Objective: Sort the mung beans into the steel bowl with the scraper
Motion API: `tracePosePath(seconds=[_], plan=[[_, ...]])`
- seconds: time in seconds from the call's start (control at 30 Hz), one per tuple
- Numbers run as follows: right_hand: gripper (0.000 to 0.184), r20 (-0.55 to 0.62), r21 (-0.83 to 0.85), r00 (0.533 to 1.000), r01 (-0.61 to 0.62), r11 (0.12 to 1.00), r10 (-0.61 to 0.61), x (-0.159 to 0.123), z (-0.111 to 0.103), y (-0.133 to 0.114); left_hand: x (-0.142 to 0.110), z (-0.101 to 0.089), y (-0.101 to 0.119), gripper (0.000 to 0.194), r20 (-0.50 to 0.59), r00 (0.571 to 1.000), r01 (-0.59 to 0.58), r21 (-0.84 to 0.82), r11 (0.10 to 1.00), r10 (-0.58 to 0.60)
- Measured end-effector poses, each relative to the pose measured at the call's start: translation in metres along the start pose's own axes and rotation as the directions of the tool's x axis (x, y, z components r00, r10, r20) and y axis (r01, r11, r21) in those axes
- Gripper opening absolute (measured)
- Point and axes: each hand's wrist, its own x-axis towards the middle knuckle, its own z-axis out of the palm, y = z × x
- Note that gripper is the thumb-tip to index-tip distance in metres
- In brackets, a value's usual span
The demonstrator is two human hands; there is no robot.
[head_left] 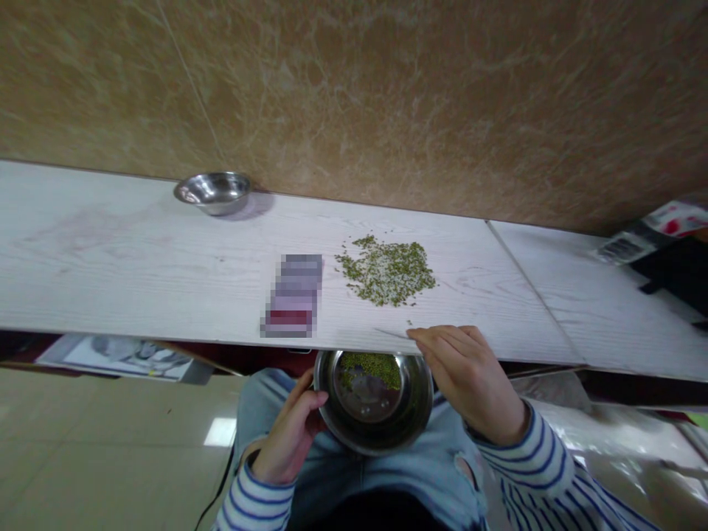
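Observation:
My left hand (290,426) is closed on the left rim of a steel bowl (414,413), thumb over the edge. Held above my lap, the bowl sits just below the counter's front edge. Green mung beans (372,369) lie inside it, on the side nearest the counter. My right hand (462,372) is closed at the counter edge, to the right of the bowl. A thin, pointed grey tool (391,333) sticks out leftward from its fingertips; its kind is hard to make out. Beyond the hand, a loose patch of mung beans (390,271) is spread on the white counter (470,295).
A blurred-out phone-like slab (293,295) lies left of the beans. Another steel bowl (214,193) stands by the marbled wall (354,96). A black object (678,269) and a printed packet (658,228) are at the far right. Below the counter sit printed papers (127,358).

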Motion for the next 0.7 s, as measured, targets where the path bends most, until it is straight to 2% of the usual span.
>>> tracePosePath(seconds=[0.23, 0.33, 0.47, 0.7], plan=[[0.026, -0.055, -0.231, 0.983, -0.185, 0.955, 0.177, -0.008, -0.005, 0.041, 0.003, 0.009, -0.01, 0.031, 0.031, 0.998, 0.063, 0.015, 0.998, -0.063], [0.026, -0.026, -0.257, 0.984, -0.178, 0.95, 0.178, -0.011, -0.003, 0.044, 0.002, 0.017, -0.013, 0.03, 0.073, 0.995, 0.068, 0.027, 0.997, -0.07], [0.026, 0.017, -0.23, 0.99, -0.134, 0.964, 0.141, -0.013, -0.002, 0.039, 0.0, 0.025, -0.013, 0.033, 0.073, 0.995, 0.072, 0.034, 0.997, -0.074], [0.026, -0.034, -0.276, 0.973, -0.227, 0.934, 0.227, -0.004, 0.001, 0.054, 0.001, 0.023, -0.014, 0.034, 0.073, 0.993, 0.092, 0.011, 0.996, -0.093]])
